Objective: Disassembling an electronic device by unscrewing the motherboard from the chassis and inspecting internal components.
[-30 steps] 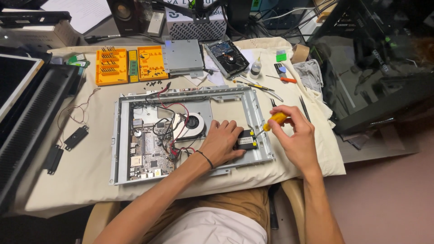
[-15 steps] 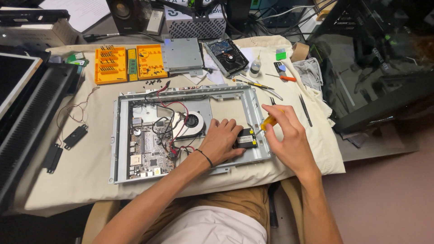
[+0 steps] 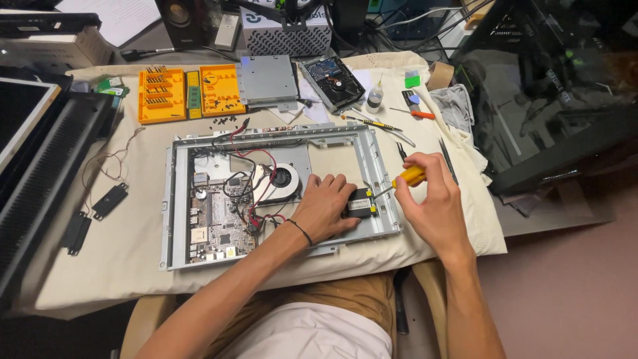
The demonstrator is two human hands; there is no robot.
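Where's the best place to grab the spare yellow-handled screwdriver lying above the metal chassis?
Probably by the yellow and black handle of the spare yellow-handled screwdriver, coming from above: it lies flat on the cream cloth, handle thicker than the thin shaft pointing right, open cloth around it.

an electronics repair bench: opened metal computer chassis at centre, orange screwdriver-bit case at eleven o'clock, bare hard drive at twelve, cables behind.

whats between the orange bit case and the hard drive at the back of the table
In the head view, a flat grey metal bracket plate lies between the orange bit case and the hard drive.
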